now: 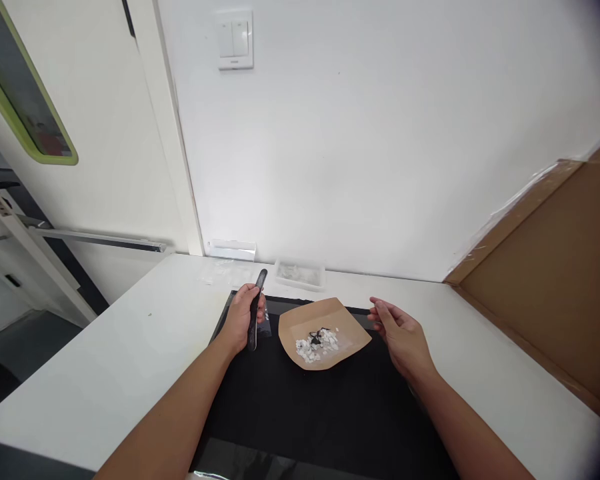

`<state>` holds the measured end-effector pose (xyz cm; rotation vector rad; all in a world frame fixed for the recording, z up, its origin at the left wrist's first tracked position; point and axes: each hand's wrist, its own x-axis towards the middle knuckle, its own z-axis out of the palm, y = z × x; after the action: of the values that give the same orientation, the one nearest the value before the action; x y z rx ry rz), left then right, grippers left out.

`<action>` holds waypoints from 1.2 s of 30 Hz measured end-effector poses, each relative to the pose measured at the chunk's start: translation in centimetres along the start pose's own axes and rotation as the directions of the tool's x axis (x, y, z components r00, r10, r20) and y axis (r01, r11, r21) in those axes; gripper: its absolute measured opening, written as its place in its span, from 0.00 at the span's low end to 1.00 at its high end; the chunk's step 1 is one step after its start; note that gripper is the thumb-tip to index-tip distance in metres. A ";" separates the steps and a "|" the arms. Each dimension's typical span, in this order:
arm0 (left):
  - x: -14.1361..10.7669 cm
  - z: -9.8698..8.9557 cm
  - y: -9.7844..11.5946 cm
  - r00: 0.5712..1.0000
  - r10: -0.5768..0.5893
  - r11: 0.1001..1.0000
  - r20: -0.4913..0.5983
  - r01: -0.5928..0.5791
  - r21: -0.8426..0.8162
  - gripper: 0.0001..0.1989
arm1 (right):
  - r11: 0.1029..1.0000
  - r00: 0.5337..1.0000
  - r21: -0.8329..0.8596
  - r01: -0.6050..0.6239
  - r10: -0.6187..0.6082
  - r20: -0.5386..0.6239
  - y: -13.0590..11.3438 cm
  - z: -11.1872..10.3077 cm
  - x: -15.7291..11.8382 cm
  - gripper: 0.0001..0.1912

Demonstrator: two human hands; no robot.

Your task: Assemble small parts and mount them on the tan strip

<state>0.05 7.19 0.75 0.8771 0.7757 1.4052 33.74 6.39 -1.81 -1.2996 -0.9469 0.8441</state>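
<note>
My left hand is wrapped around a black nail file with rounded ends, held nearly upright above the left edge of the black mat. To its right, a shallow brown paper tray rests on the mat. White chips and a few thin black scraps lie inside the tray. Just beyond the tray's right corner is my right hand, thumb and fingertips pinched together. Whatever that pinch may hold is too small to make out.
Along the wall stand a translucent plastic box with pale pieces and a clear case. Clear plastic pieces lie near them on the white table. A clear bag is behind my left hand. A brown cardboard panel borders the right.
</note>
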 end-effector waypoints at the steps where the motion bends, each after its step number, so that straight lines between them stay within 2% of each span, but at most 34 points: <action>1: -0.1 0.1 0.1 1.000 0.000 1.000 0.005 0.000 0.008 0.14 | 1.000 1.000 -0.013 0.003 -0.003 0.005 0.0 0.0 0.0 0.27; 10: -0.5 0.8 0.4 1.000 0.025 0.997 0.014 -0.026 0.072 0.14 | 0.997 1.000 -0.075 0.010 -0.009 0.021 -0.4 0.1 -0.3 0.28; 19: -0.5 0.7 -0.2 0.999 0.033 0.991 0.019 -0.036 0.132 0.15 | 0.995 0.999 -0.094 -0.044 0.045 0.003 -0.2 -0.1 -0.2 0.23; 25: -0.6 0.8 -0.3 0.999 0.029 0.988 0.016 -0.032 0.154 0.15 | 0.995 1.000 -0.104 0.000 0.003 0.031 -0.5 -0.2 -0.5 0.25; 30: -0.6 0.8 -0.3 1.000 0.020 0.989 0.012 -0.021 0.146 0.15 | 0.993 0.999 -0.116 0.036 -0.033 0.024 -0.7 -0.2 -0.5 0.26; 34: -0.6 0.9 -0.4 1.000 0.007 0.994 -0.007 -0.006 0.112 0.15 | 0.995 1.000 -0.102 0.017 -0.017 0.000 -0.5 -0.3 -0.2 0.26; 36: -0.4 0.8 -0.4 0.999 -0.001 0.997 -0.032 0.003 0.077 0.15 | 0.999 0.999 -0.042 -0.018 0.016 -0.037 -0.3 -0.5 0.1 0.26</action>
<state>0.90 6.73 0.77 0.9148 0.8595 1.3977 34.28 6.28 -1.53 -1.3570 -0.9301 0.8144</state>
